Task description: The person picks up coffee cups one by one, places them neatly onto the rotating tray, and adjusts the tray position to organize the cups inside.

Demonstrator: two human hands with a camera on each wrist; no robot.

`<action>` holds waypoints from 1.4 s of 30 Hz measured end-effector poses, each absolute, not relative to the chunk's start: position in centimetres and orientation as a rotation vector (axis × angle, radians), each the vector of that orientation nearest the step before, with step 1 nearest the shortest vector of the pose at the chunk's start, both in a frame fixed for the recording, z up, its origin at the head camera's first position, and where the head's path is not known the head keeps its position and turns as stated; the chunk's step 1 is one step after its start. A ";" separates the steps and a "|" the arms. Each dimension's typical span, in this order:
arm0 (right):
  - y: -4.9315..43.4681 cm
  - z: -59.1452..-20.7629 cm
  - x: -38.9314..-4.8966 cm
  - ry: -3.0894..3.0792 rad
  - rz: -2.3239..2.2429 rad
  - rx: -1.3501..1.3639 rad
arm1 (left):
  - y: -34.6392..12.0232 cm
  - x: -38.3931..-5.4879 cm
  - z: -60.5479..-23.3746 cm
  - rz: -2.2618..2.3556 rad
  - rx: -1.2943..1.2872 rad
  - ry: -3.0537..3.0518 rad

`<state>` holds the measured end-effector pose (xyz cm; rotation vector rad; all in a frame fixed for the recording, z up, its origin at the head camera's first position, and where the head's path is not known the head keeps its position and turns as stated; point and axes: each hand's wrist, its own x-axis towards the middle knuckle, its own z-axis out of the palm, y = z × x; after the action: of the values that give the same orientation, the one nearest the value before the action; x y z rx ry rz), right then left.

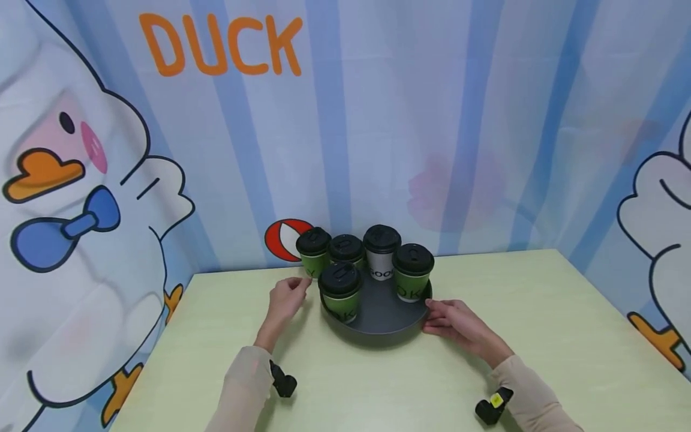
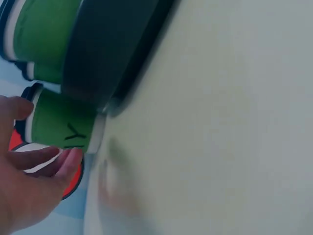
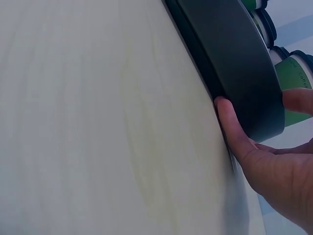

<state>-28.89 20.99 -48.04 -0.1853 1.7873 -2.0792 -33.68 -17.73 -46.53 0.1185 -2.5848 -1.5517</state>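
Observation:
A round dark grey tray [image 1: 378, 318] with a raised wall bears several lidded paper cups: a green cup [image 1: 345, 303] at front left, another green cup [image 1: 412, 282] at right, a white cup [image 1: 381, 264] and a green cup [image 1: 348, 252] behind. Outside the tray at back left, one more green cup [image 2: 61, 120] stands upright on the table. My left hand [image 1: 287, 297] is close in front of that cup, thumb and fingers apart, fingertips near its lower side. My right hand [image 3: 279, 176] grips the tray's right side, with digits low on its wall and at its rim.
The pale yellow table [image 1: 378, 384] reaches back to a blue-striped curtain [image 1: 356, 120] printed with ducks. A dark wrist camera [image 1: 283, 381] sits at the left sleeve, and another wrist camera [image 1: 492, 407] at the right sleeve.

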 end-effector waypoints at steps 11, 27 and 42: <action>21.1 -48.3 -29.1 1.799 -2.085 -0.181 | -20.5 -37.4 -43.4 -1.137 -0.245 -2.606; 21.1 -48.5 -29.1 1.797 -2.105 -0.187 | -19.2 -41.4 -42.6 -1.072 -0.333 -2.735; 21.1 -48.7 -29.3 1.800 -2.113 -0.168 | -17.6 -42.5 -42.3 -1.021 -0.332 -2.804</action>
<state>-29.25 21.12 -48.69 -0.1679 1.8000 -2.1127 -42.52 -17.56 -42.32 -0.3322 -2.8040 -1.0214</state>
